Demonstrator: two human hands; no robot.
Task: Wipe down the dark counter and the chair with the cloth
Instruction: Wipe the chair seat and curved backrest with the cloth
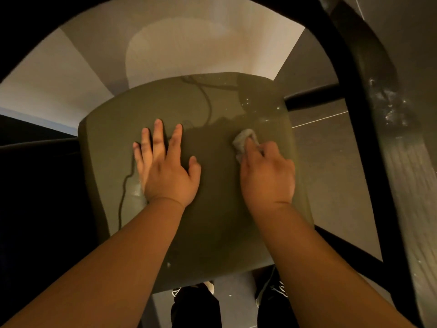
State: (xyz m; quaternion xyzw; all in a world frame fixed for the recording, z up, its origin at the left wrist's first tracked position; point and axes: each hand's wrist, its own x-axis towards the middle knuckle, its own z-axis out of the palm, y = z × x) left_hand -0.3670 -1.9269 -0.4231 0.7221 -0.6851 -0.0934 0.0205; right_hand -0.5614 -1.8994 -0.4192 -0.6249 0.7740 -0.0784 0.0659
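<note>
Pressing flat on the chair (132, 110) seat, L hand (165, 171) sits left of centre, palm down, fingers (158, 136) straight and spread apart, thumb out to the side, holding nothing. R hand (267, 176) is on the right part of the seat, near its right edge, knuckles up, fingers curled and clamped on the cloth (243, 140). Cloth is small, pale grey, bunched up; it pokes out past the fingertips and touches the seat, w/ one finger lying over its top. The two hands are apart, bare seat between them.

Seat is olive-green, smooth, approx square w/ rounded corners. Its far right corner has a shiny wet film (255, 107) w/ small bright droplets, just beyond the cloth. A thin dark wavy line runs over the seat by L hand.

Black frame (384, 209) of the chair curves round the top and down the right side. Beyond it, at the far right, is a dark streaky surface (406, 185) w/ white specks; can't tell if it's the bench or part of the chair. Grey floor (326, 162) shows below, plus dark trousers (196, 308) and a shoe (272, 292) at the bottom edge.
</note>
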